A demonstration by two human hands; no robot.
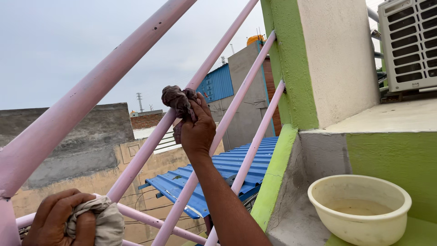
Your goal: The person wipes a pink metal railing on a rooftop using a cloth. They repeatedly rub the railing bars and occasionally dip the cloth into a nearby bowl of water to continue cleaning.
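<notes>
A railing of pink metal bars (136,43) slants across the view. My right hand (198,130) reaches up and presses a crumpled brownish rag (178,101) against the second pink bar (150,146). At the bottom left, my left hand (57,221) clutches a beige cloth (107,221) beside the lower cross bar (154,221). My right forearm runs down to the bottom edge of the view.
A cream plastic basin (359,209) with murky water sits on a green ledge at the lower right. A green and cream pillar (318,59) and an outdoor air-conditioner unit (409,43) stand at right. Beyond the bars lie a blue corrugated roof (218,171) and concrete buildings.
</notes>
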